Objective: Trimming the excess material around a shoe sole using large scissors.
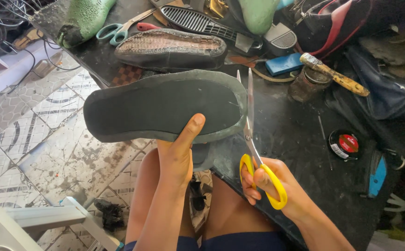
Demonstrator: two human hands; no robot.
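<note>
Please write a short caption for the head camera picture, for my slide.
Left hand holds a dark shoe sole while the right hand trims its edge with yellow-handled scissors.

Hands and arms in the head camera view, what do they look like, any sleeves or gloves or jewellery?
Both are bare. The left hand and right hand wear no gloves, and no rings or watch show. Both forearms are uncovered as far as the picture's lower edge, so no sleeves appear. Fingernails are short and plain.

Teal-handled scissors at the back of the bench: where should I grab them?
Grip the teal scissors by their handle loops, coming from the left front. The loops face that way and lie open, while the blades run back toward the upturned shoe and clutter.
</note>
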